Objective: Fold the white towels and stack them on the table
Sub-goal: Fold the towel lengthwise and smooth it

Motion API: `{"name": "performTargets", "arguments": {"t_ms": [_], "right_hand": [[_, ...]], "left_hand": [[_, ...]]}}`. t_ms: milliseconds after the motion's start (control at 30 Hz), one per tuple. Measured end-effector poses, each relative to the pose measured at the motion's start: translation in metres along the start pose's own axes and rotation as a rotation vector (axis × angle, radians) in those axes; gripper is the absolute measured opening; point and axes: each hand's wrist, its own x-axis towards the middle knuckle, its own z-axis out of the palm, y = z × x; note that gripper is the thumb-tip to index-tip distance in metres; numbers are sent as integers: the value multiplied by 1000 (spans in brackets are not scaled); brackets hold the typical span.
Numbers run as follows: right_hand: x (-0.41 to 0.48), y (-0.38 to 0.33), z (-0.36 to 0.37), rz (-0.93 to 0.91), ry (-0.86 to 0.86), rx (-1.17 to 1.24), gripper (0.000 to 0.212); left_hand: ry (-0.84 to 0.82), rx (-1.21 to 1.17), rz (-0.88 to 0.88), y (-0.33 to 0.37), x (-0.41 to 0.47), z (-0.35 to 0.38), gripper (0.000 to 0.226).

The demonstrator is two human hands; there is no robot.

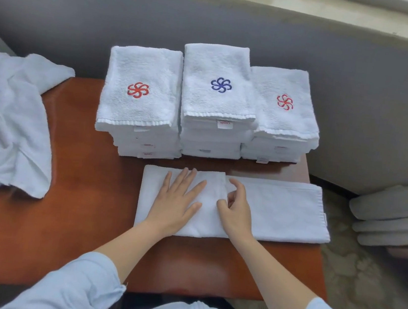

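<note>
The left hand (176, 197) is lying flat, fingers straight, pressing the folded flap of the towel (281, 211) at the near side of the table (71, 227). The right hand (237, 208) is curling its fingers at the flap's edge, seemingly pinching it. The towel's long end is poking past the table's right edge and could be dragging the fold crooked. I'm counting three stacks (218, 99), one towel in work and one crumpled heap (7, 123).

Three stacks of folded white towels (216, 104) stand on one bench (79, 164), two bearing red emblems (138, 90), one a blue emblem (221, 84). One half-folded towel (281, 211) and one loose heap (6, 128) lie alongside.
</note>
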Motion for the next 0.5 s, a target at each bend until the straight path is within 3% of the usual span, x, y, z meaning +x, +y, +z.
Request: {"name": "performTargets", "arguments": {"t_ms": [167, 267, 333, 433, 500], "right_hand": [[4, 14, -10, 25, -39, -164, 52], [0, 17, -14, -186, -39, -277, 55], [-1, 23, -15, -317, -108, -476, 62], [-2, 31, -12, -311, -305, -782, 80], [-1, 36, -11, -302, -368, -859, 85]], "left_hand": [[-111, 87, -62, 10, 5, 12, 64], [-139, 73, -75, 10, 8, 12, 64], [-154, 54, -64, 7, 11, 10, 65], [-175, 47, -54, 1, 12, 9, 70], [-173, 48, -95, -5, 9, 8, 78]]}}
